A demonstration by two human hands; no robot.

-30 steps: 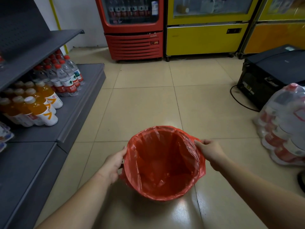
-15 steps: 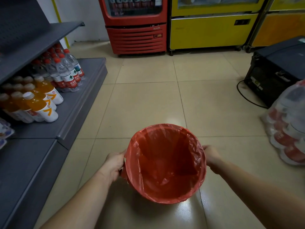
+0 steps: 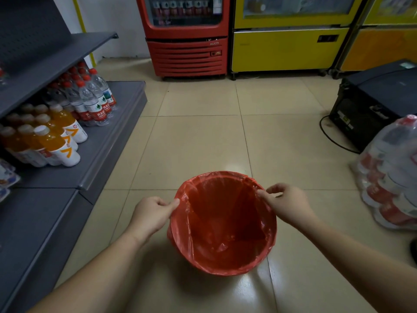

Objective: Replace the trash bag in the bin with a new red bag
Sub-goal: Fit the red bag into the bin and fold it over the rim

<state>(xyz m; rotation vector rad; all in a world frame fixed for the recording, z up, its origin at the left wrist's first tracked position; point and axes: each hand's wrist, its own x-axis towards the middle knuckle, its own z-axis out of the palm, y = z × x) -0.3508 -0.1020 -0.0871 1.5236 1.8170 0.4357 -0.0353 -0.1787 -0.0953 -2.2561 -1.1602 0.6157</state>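
Note:
A round bin stands on the tiled floor in front of me, fully lined with a thin red bag [image 3: 225,224] whose edge is folded over the rim, so the bin itself is hidden. My left hand [image 3: 151,216] pinches the bag's edge at the left side of the rim. My right hand [image 3: 285,203] pinches the edge at the upper right of the rim. The bag's inside looks hollow, with crumpled plastic at the bottom.
A grey shelf unit [image 3: 90,168] with orange drink bottles [image 3: 54,141] and water bottles [image 3: 90,98] runs along the left. A red cooler [image 3: 187,53] and yellow coolers [image 3: 286,48] stand at the back. A black box [image 3: 372,102] and a wrapped bottle pack [image 3: 392,175] are at the right.
Both hands have come up from the bin's sides to the top of the rim and now pinch the bag's edge. The bag's edge lies lower and smoother around the rim.

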